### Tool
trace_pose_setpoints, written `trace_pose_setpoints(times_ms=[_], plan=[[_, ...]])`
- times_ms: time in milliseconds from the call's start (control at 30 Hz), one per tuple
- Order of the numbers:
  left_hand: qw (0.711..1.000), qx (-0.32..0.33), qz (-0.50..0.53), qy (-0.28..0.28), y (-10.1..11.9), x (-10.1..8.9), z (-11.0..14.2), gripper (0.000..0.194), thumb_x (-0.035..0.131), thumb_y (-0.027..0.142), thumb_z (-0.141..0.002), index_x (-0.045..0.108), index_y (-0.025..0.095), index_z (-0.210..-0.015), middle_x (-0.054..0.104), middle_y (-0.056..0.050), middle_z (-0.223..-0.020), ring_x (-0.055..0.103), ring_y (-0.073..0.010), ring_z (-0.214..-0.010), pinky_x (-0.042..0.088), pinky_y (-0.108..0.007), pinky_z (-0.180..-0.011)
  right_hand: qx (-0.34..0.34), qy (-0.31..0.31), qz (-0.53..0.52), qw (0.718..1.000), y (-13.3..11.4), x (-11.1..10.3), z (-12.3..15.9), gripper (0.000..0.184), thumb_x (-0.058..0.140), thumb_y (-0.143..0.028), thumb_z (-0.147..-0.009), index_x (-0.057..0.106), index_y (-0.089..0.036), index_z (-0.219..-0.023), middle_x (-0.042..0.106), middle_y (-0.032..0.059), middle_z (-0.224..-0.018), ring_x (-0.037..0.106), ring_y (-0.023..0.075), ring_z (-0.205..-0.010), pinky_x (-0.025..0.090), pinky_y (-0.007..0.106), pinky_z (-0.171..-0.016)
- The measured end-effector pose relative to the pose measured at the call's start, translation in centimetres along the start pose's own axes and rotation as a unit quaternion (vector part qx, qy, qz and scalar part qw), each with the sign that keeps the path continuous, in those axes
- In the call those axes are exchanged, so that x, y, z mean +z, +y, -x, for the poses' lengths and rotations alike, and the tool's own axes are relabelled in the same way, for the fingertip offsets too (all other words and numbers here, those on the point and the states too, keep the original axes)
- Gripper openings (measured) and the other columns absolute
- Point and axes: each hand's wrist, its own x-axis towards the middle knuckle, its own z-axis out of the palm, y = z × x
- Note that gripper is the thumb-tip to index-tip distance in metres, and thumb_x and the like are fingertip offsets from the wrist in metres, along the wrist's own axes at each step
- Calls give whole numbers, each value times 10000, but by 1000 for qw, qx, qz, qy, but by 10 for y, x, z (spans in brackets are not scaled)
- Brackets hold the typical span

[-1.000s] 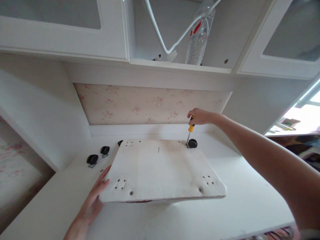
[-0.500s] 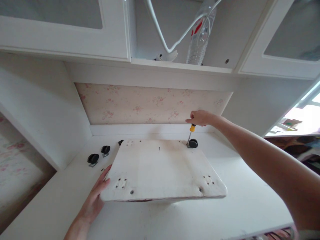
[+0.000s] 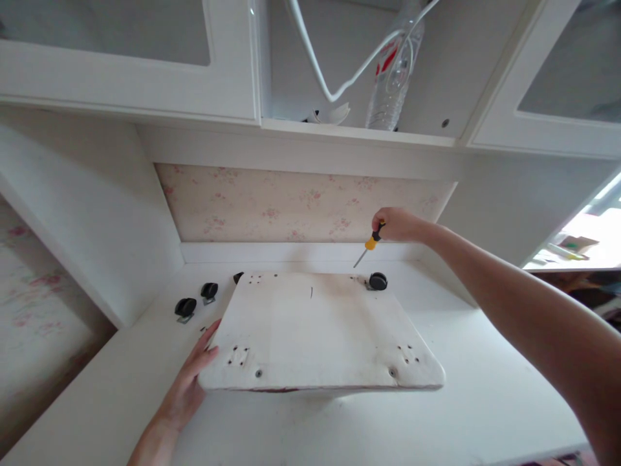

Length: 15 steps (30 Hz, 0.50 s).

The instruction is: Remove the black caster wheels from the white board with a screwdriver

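A white board [image 3: 310, 330] with rounded corners and screw holes near its corners is raised a little above the white desk. My left hand [image 3: 189, 375] grips its left edge, thumb on top, some fingers hidden. In my right hand [image 3: 398, 223] is a screwdriver [image 3: 372, 243] with a yellow and black handle, its shaft slanting down to the left. The tip hangs just above the board's far right part, apart from it. Beside it, a black caster wheel [image 3: 378, 281] sits at the far right corner, tilted over; whether it is fastened I cannot tell.
Two loose black casters, a nearer one [image 3: 185, 307] and a farther one [image 3: 209, 290], lie on the desk [image 3: 97, 401] left of the board. Another black piece [image 3: 237, 277] shows at its far left corner. Overhead, a shelf holds a plastic bottle [image 3: 388, 97] and a dangling white cable [image 3: 310, 55].
My right hand has lifted the screwdriver off the board beside the caster and tilted it, its tip now up and to the left. My left hand stays at the board's edge.
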Motion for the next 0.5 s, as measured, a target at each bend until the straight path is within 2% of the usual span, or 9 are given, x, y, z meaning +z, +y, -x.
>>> trace_pose_setpoints(times_ms=[167,267,300,367,433,500], plan=[[1000,9,1,-4,-1,1,1,652,721,448,-778,544,344,-1397,514,1,-1505,435,-340,-1391,480,-385,-1014,-10,63,-27,998,-4,-6,20,237,602,-126,-708,719,-199,-901,685,73,-1036,619,212,-883,446,288,-751],[1000,17,4,13,-4,4,4,633,723,461,-774,573,317,-1372,544,-19,-1478,452,-344,-1376,460,-396,-1038,-25,114,-64,991,-2,10,49,214,610,-205,-777,686,-216,-976,672,66,-1103,617,230,-997,450,312,-875],[1000,19,1,18,-4,4,5,632,725,472,-770,582,306,-1362,555,-28,-1466,464,-352,-1364,459,-409,-1038,-23,149,-106,983,0,19,62,196,615,-228,-786,672,-220,-973,676,68,-1098,619,238,-1011,458,325,-883],[999,29,-26,38,-1,1,5,620,730,487,-763,600,284,-1334,572,-47,-1444,478,-360,-1349,460,-423,-1033,22,201,-213,956,8,40,96,212,629,-322,-807,645,-247,-1004,676,74,-1119,640,250,-980,499,355,-836],[990,50,-104,82,7,-4,1,598,759,494,-735,634,266,-1274,598,-66,-1398,492,-364,-1329,452,-417,-1028,114,207,-309,921,18,64,135,295,624,-465,-821,634,-283,-1051,696,87,-1074,663,283,-953,537,405,-795],[965,88,-208,136,21,-2,-4,581,815,490,-665,682,257,-1181,637,-84,-1298,529,-368,-1263,451,-402,-1001,212,194,-386,877,28,88,175,428,599,-574,-813,595,-325,-1161,702,96,-1087,668,320,-1034,568,456,-835]])
